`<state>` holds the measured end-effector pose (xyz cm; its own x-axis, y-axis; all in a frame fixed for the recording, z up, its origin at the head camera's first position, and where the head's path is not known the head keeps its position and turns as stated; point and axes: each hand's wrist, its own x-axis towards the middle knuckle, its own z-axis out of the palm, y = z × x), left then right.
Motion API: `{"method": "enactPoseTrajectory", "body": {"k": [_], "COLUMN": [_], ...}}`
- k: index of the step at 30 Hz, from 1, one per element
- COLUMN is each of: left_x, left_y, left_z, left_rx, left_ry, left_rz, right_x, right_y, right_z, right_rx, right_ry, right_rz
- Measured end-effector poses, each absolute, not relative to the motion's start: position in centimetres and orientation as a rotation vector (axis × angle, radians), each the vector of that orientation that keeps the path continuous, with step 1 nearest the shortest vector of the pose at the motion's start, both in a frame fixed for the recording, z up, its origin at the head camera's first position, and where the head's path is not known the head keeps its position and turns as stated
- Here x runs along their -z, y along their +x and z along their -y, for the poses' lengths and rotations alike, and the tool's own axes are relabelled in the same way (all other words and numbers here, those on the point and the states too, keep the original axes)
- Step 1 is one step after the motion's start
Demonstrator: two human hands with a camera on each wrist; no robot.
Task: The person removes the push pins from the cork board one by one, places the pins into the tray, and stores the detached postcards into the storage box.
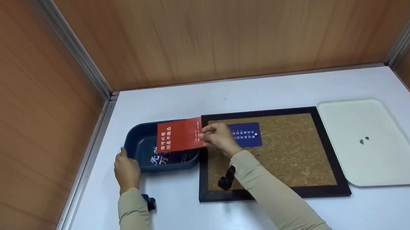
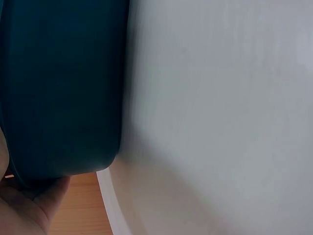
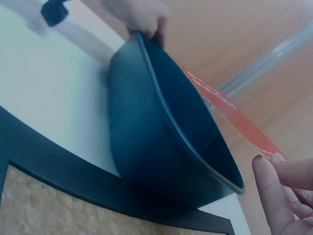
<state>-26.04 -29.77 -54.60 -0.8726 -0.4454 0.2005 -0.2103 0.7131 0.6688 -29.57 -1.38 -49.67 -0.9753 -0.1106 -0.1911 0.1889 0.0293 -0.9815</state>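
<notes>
My right hand [image 1: 222, 137] pinches a red card [image 1: 181, 135] with white lettering by its right edge, between thumb and fingertips. The card hangs over the dark blue plastic basin [image 1: 145, 169]. In the right wrist view the red card [image 3: 234, 117] appears edge-on above the basin's rim [image 3: 168, 115]. My left hand [image 1: 127, 171] grips the basin's left end at the rim; its fingers [image 2: 51, 198] show partly in the left wrist view. Inside the basin lies a dark card [image 1: 168, 158] with white lettering, partly covered by the red one.
A cork board [image 1: 291, 150] with a black frame lies right of the basin, touching or nearly touching it. A blue card [image 1: 250, 134] with a small pin sits on the cork. Farther right, a pale tray [image 1: 377, 160] holds small pins [image 1: 362, 141]. Wooden walls enclose the white table.
</notes>
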Motion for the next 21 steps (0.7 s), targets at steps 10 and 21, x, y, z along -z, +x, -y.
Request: {"method": "enactPoseTrajectory", "body": {"k": [10, 21], "left_x": [54.7, 54.7], "left_y": [-26.1, -26.1], "left_z": [29.6, 29.5], "left_rx": [0.979, 0.987], "left_ry": [0.501, 0.487], "left_rz": [2.565, 2.557], "right_x": [50.2, 50.6], "right_y": [-29.1, -28.5], "right_z": [2.9, 4.3], "right_rx": [2.021, 2.035], "right_ry": [0.047, -0.012], "right_rz": [-2.089, -2.104]}}
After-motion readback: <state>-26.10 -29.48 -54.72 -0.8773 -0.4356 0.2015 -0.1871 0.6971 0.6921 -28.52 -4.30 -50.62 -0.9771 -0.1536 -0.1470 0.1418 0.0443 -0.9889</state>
